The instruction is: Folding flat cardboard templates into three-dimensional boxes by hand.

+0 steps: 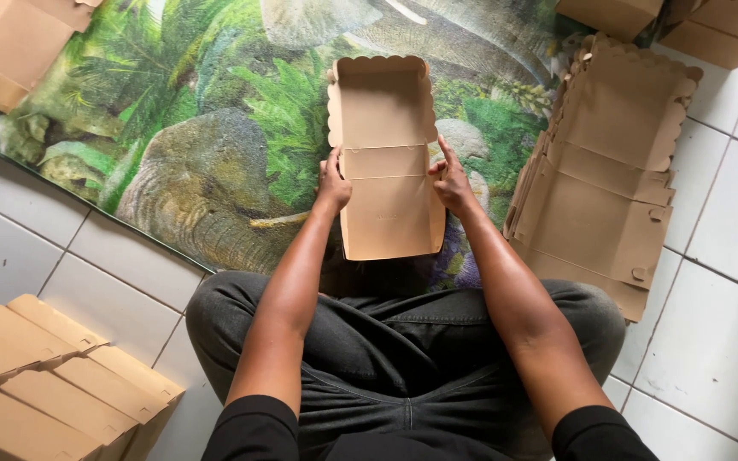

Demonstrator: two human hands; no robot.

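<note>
One hollow cardboard box between hands

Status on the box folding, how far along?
Done: folded boxes stacked at lower left. In hand: left hand and right hand press the sides of a half-formed box on the mat. Left: a pile of flat blanks at right.

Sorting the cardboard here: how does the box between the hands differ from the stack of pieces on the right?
The box is a single piece with its side walls folded up; the stack is many pieces lying flat and unfolded. The box lies on the printed mat, with the left hand and right hand touching its sides; the stack lies mostly on the white tiles, untouched. Both are plain brown cardboard with scalloped edges.
</note>
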